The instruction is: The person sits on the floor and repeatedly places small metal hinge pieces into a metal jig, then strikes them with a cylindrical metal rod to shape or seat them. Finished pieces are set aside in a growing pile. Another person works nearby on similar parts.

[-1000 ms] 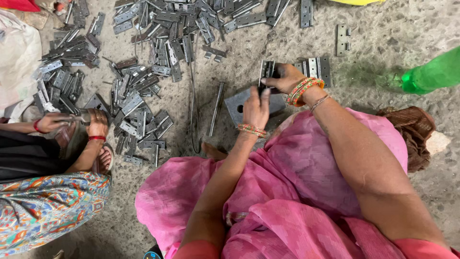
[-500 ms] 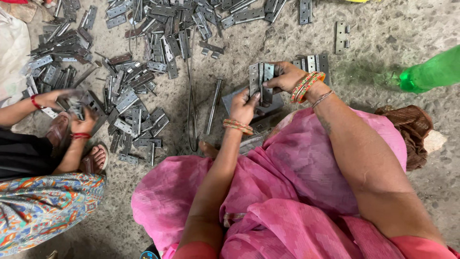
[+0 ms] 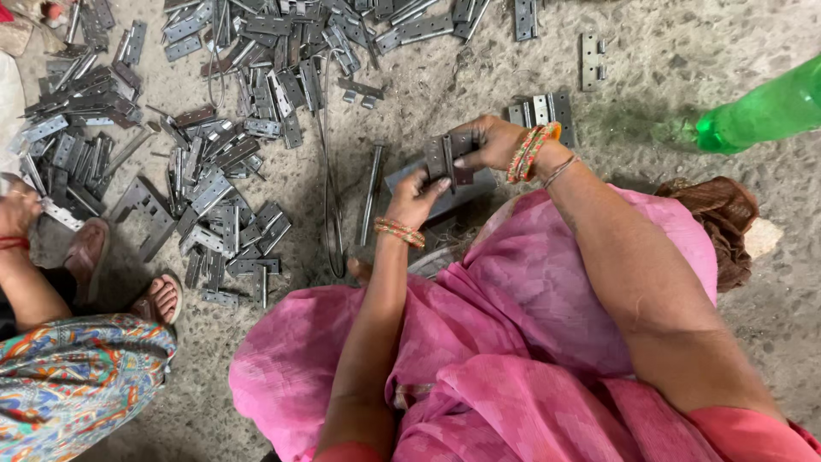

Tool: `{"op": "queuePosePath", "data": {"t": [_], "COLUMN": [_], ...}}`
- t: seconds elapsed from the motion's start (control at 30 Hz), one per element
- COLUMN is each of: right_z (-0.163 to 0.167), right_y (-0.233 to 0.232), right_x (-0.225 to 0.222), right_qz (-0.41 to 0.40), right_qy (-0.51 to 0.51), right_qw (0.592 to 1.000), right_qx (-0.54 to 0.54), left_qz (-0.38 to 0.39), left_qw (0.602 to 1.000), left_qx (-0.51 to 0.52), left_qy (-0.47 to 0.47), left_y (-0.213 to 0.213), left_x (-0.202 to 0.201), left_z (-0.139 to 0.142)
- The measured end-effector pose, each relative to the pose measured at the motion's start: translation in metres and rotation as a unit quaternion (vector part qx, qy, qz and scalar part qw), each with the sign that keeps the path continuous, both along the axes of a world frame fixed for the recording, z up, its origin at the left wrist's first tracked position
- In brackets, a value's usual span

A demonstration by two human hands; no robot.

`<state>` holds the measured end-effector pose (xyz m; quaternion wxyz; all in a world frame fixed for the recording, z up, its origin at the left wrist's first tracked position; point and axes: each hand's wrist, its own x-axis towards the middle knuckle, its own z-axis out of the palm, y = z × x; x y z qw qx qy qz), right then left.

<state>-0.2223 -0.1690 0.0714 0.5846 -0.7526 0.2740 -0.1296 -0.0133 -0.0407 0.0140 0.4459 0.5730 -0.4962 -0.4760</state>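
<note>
From the head camera, both hands meet over a grey metal hinge [image 3: 447, 158], held just above a flat metal plate [image 3: 445, 195] on the concrete floor [image 3: 684, 77]. The left hand [image 3: 416, 192] pinches its lower edge from 7 o'clock; the right hand [image 3: 487, 141] clamps it from 2 o'clock. Half a second ago the hinge sat spread open; now its leaves look folded closer, so the fitting seems further along. A pile of hinges [image 3: 214, 162] lies at 9 o'clock, a green bottle [image 3: 757, 111] at 3 o'clock.
</note>
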Motion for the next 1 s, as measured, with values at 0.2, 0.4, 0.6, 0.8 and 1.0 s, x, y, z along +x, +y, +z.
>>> {"op": "queuePosePath", "data": {"t": [0.2,0.4,0.6,0.8,1.0], "right_z": [-0.035,-0.038,-0.029,-0.035,-0.047], "right_y": [0.002,0.01,0.021,0.022,0.022], "right_x": [0.021,0.04,0.043,0.041,0.036], "right_qz": [-0.174,-0.238,-0.21,-0.211,-0.19], "right_qy": [-0.049,-0.058,0.005,-0.003,0.003], "right_qw": [0.983,0.969,0.977,0.977,0.978], "right_qx": [-0.039,0.027,-0.022,-0.016,-0.087], "left_qz": [0.204,0.229,0.183,0.239,0.314], "left_qw": [0.961,0.821,0.783,0.86,0.873], "left_qx": [-0.025,0.243,0.21,0.234,0.1], "left_qy": [-0.187,-0.462,-0.556,-0.387,-0.359], "left_y": [-0.011,0.03,0.053,0.045,0.039], "left_x": [0.033,0.084,0.079,0.079,0.065], "left_z": [0.012,0.011,0.004,-0.005,-0.003]}}
